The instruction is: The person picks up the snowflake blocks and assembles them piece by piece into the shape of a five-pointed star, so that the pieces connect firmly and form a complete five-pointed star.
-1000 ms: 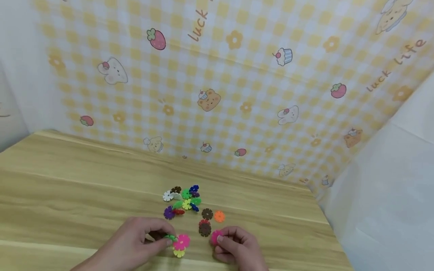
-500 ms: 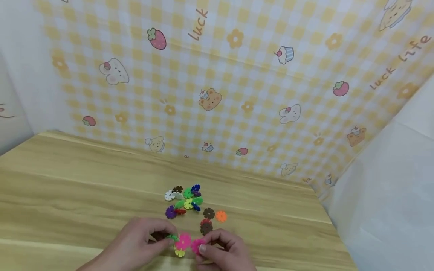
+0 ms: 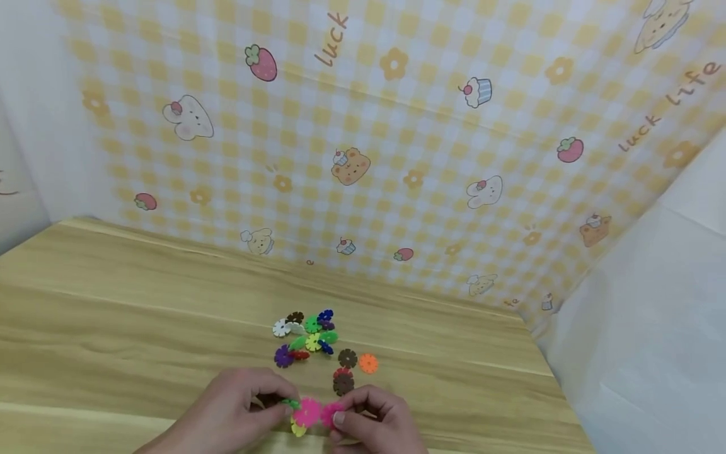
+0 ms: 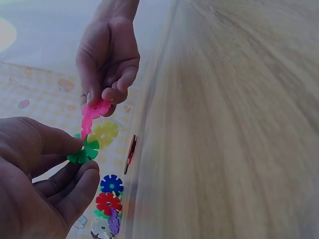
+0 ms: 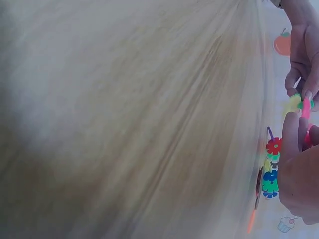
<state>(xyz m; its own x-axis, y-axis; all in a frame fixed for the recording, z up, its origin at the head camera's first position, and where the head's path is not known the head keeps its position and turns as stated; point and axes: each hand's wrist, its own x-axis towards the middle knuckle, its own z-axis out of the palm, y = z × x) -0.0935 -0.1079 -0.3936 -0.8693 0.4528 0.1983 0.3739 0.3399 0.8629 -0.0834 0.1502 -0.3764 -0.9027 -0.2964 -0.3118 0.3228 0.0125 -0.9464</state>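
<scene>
My left hand [image 3: 241, 403] pinches a green notched snowflake disc [image 4: 85, 152] between thumb and fingers. Joined to that disc are a pink disc [image 3: 307, 412] and a yellow disc [image 3: 298, 429], making one small cluster. From the other side, my right hand [image 3: 382, 419] pinches a second pink disc [image 3: 328, 415], its edge right at the first pink disc's edge. In the left wrist view the two pink discs meet at an angle. Part of the second pink disc is hidden behind the right thumb and fingers.
Beyond the hands, a bigger piece of joined discs [image 3: 313, 342] in several colours lies on the wooden table [image 3: 142, 302]. Nearer are a brown disc [image 3: 348, 358], an orange disc [image 3: 368, 363] and a dark brown disc [image 3: 343, 384] overlapping a red one. A checked cloth [image 3: 306, 126] hangs behind.
My right hand has moved left, bringing its pink disc up against the cluster. My left hand keeps its grip on the green disc and has shifted slightly right and down.
</scene>
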